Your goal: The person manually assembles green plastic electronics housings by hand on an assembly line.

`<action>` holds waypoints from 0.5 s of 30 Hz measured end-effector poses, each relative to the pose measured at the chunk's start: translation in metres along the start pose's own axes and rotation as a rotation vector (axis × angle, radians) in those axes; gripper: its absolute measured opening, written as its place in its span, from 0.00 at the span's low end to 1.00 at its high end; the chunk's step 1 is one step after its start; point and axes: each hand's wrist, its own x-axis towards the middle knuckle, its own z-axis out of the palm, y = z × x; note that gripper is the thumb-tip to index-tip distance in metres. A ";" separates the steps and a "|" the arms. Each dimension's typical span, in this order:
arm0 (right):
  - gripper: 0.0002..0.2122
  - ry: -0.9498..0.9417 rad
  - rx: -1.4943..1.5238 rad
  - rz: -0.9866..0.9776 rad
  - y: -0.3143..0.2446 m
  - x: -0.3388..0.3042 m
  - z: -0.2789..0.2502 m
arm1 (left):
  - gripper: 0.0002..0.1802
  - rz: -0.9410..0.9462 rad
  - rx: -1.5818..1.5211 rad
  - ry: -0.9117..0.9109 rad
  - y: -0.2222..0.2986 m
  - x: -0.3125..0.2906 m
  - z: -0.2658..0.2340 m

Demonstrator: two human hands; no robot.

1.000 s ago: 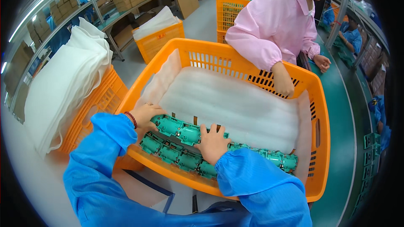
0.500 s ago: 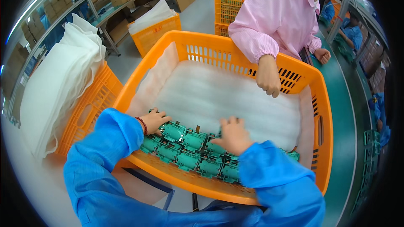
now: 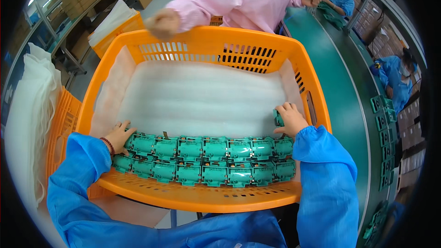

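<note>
Two rows of green plastic housings lie side by side along the near wall of an orange crate. White foam sheet lines the crate's bottom and sides. My left hand, with a beaded bracelet at the wrist, rests its spread fingers against the left end of the farther row. Over by the right wall, my right hand has one more green housing between thumb and fingers, tilted, just beyond the farther row's right end. Part of that piece is hidden by the hand.
A person in pink stands across the crate, one blurred hand over its far left rim. On the right runs a green conveyor with more housings beside it. White foam sheets stand in another orange crate at left.
My view has swung right. My right hand has gone from the row's middle to its right end and now holds a green housing. The other person's hand has moved left, out of the crate.
</note>
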 end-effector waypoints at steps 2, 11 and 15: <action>0.31 -0.004 0.037 -0.004 0.002 -0.005 0.009 | 0.41 -0.073 0.046 -0.011 0.007 -0.003 -0.007; 0.33 0.459 -0.240 -0.091 0.006 0.005 0.022 | 0.41 0.132 -0.208 -0.028 -0.003 -0.002 0.009; 0.31 0.244 -0.208 -0.114 0.009 0.016 0.033 | 0.42 0.145 -0.221 -0.004 -0.013 0.001 0.016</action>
